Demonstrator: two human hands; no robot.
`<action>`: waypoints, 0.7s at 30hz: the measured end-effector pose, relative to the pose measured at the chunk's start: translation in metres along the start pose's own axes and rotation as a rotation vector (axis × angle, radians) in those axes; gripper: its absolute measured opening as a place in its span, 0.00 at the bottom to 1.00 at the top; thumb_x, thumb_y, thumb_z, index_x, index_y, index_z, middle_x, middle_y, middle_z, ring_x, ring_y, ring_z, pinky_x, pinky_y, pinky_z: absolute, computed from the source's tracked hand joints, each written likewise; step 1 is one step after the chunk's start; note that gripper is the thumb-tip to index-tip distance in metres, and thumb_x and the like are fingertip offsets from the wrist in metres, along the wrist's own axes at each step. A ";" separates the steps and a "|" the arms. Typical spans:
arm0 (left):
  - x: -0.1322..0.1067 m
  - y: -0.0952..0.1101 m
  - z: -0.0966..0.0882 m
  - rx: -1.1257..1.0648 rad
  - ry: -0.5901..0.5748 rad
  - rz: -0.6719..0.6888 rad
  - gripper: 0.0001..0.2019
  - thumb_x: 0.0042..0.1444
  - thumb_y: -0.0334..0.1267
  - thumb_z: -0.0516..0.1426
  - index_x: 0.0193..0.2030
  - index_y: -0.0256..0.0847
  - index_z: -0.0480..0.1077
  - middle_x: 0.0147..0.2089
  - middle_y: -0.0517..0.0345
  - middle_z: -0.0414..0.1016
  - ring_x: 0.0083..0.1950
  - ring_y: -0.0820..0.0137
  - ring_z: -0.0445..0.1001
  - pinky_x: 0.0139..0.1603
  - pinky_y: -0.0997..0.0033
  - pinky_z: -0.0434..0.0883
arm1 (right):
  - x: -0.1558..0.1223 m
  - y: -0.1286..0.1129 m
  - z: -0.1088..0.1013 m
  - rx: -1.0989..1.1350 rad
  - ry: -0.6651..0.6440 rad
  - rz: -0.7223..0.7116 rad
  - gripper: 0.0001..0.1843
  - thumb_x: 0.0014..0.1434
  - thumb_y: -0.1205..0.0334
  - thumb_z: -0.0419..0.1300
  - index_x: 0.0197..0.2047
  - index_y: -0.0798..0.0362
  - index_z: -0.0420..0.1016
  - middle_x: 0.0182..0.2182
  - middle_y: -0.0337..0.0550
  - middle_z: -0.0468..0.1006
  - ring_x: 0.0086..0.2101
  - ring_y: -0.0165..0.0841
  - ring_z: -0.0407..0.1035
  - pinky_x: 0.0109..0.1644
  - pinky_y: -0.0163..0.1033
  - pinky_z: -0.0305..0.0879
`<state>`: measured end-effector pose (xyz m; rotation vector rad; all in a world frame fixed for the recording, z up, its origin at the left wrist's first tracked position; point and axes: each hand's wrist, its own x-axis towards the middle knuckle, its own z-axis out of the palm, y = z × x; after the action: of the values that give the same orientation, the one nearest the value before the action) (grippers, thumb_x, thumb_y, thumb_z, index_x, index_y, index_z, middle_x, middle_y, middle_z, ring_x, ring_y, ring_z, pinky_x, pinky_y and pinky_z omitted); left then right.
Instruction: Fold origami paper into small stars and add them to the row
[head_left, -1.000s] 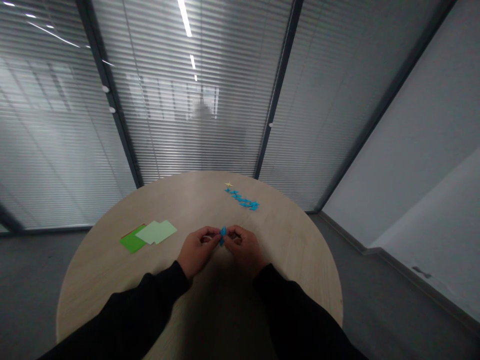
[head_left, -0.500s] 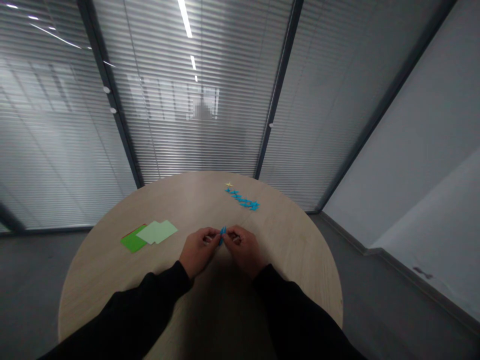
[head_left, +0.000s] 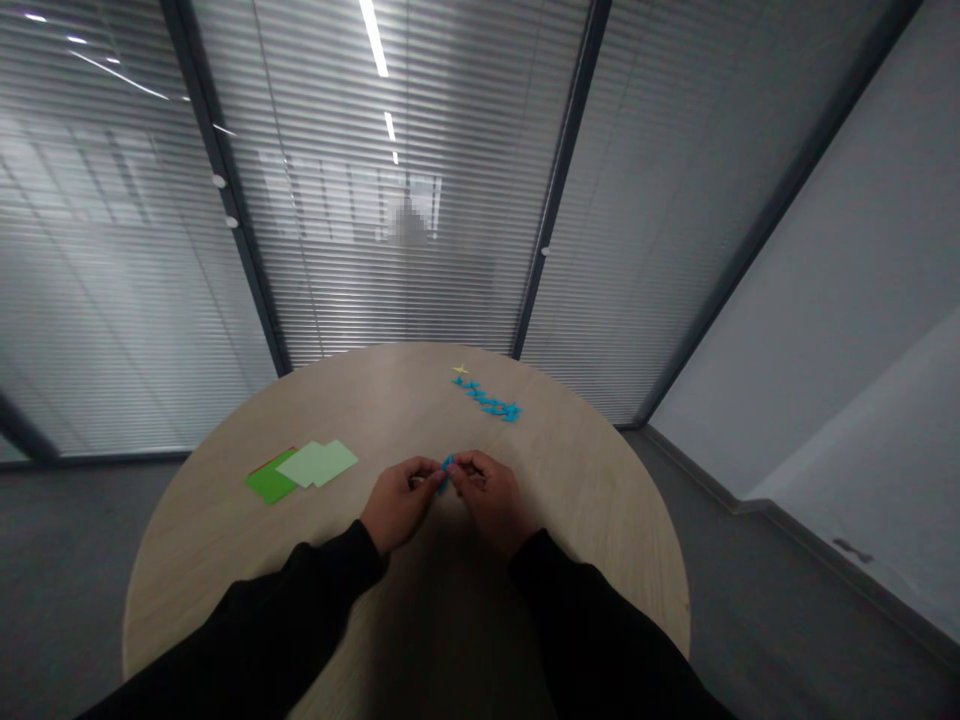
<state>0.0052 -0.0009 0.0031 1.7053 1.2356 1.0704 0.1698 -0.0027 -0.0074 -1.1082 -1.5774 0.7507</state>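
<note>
Between my fingertips is a small folded piece of blue paper (head_left: 447, 464), mostly covered by the fingers. My left hand (head_left: 401, 503) pinches it from the left, with thumb and index finger closed. From the other side, my right hand (head_left: 491, 500) grips it too, the thumb pressed against the fingers. Farther back on the table lies a row of several small blue folded paper pieces (head_left: 491, 405), with a pale yellow one (head_left: 460, 370) at its far end.
Flat sheets lie to the left: pale green paper (head_left: 322, 463) overlapping brighter green paper (head_left: 270, 483), with a red edge showing. The round wooden table (head_left: 202, 560) stands before a glass partition with blinds (head_left: 420, 290). A white wall (head_left: 847, 330) rises at the right.
The view has shifted slightly. My right thumb and fingers have moved a little on the blue paper, which now shows less between my hands. Both hands still hold it.
</note>
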 end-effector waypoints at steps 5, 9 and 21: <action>0.002 -0.007 0.002 -0.055 -0.055 -0.021 0.20 0.57 0.54 0.57 0.38 0.36 0.77 0.27 0.55 0.78 0.25 0.70 0.69 0.25 0.73 0.62 | 0.001 0.002 -0.001 0.031 -0.012 0.002 0.11 0.62 0.55 0.59 0.37 0.53 0.77 0.32 0.42 0.79 0.30 0.31 0.72 0.35 0.35 0.70; 0.004 -0.011 0.002 -0.095 -0.087 -0.025 0.21 0.57 0.54 0.59 0.42 0.35 0.78 0.33 0.50 0.81 0.30 0.68 0.73 0.30 0.71 0.65 | 0.002 0.002 -0.001 0.003 -0.009 0.006 0.11 0.61 0.54 0.61 0.35 0.53 0.77 0.30 0.41 0.78 0.30 0.31 0.71 0.34 0.35 0.68; 0.000 0.001 -0.001 0.061 -0.053 0.030 0.22 0.59 0.55 0.56 0.37 0.36 0.78 0.29 0.53 0.78 0.27 0.68 0.69 0.30 0.70 0.62 | 0.003 0.003 -0.001 -0.015 0.039 -0.091 0.12 0.62 0.57 0.62 0.28 0.52 0.78 0.27 0.40 0.73 0.29 0.31 0.68 0.33 0.35 0.65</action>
<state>0.0044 -0.0006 0.0043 1.7924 1.2244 1.0072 0.1713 0.0014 -0.0086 -1.0485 -1.5914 0.6546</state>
